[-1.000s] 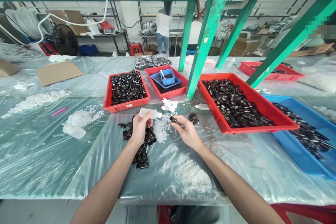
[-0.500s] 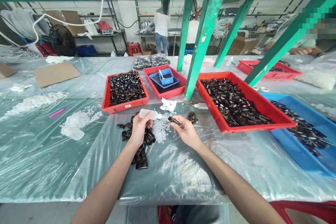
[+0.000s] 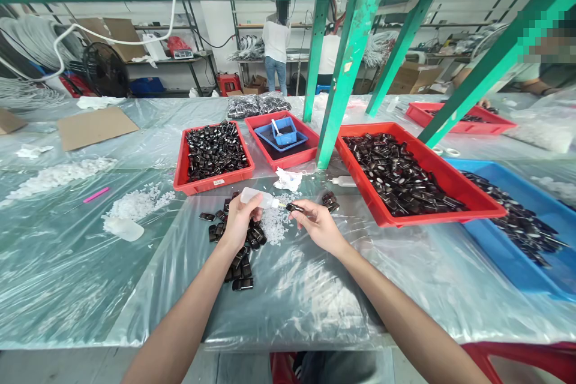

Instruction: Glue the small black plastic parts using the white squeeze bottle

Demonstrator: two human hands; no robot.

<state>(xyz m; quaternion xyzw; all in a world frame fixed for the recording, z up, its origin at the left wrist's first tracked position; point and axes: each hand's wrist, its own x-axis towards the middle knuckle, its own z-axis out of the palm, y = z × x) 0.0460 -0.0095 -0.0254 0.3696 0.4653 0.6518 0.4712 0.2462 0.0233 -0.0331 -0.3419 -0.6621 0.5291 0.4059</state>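
My left hand (image 3: 238, 222) is closed round a small translucent squeeze bottle (image 3: 256, 196), tilted with its nozzle pointing right. My right hand (image 3: 317, 223) pinches a small black plastic part (image 3: 294, 208) by its end. The nozzle tip touches or nearly touches that part. Both hands hover over a plastic-covered table (image 3: 288, 288). Under my left hand lies a loose pile of black parts (image 3: 238, 252). Between my hands sits a small heap of white bits (image 3: 274, 225).
A red tray of black parts (image 3: 215, 153) and a red tray holding a blue dish (image 3: 284, 135) stand behind. A large red tray (image 3: 414, 177) and a blue tray (image 3: 517, 222) lie right. Green frame legs (image 3: 342, 66) rise mid-table. People stand far back.
The bottle has tilted down a little and its nozzle has closed in on the black part in my right hand. The view shifted slightly.
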